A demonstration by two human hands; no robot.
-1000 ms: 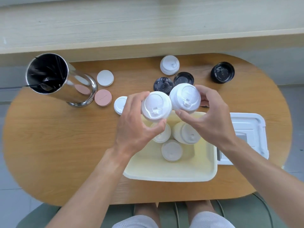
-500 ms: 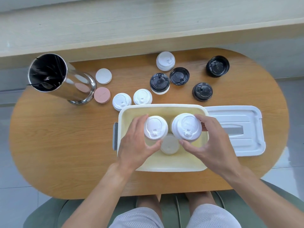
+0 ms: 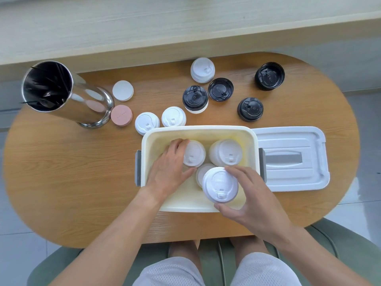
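My left hand (image 3: 169,170) has lowered its white cup (image 3: 193,153) deep into the cream bin (image 3: 156,137), and my right hand (image 3: 251,195) has pulled the other cup (image 3: 220,187) nearer to me.

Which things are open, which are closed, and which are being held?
Cream tub, open, lid off.
Tub lid, lying on the table beside it.
Far-left cup, lidded, gripped by left hand.
Near cup, lidded, gripped by right hand.
Far-right cup, lidded, standing in tub.
Steel canister, open-topped.

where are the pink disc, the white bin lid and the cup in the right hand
pink disc (image 3: 121,115), head view, middle of its top
white bin lid (image 3: 284,158), head view, grey recess at its middle
cup (image 3: 220,185) in right hand (image 3: 254,201), head view, middle of its white lid
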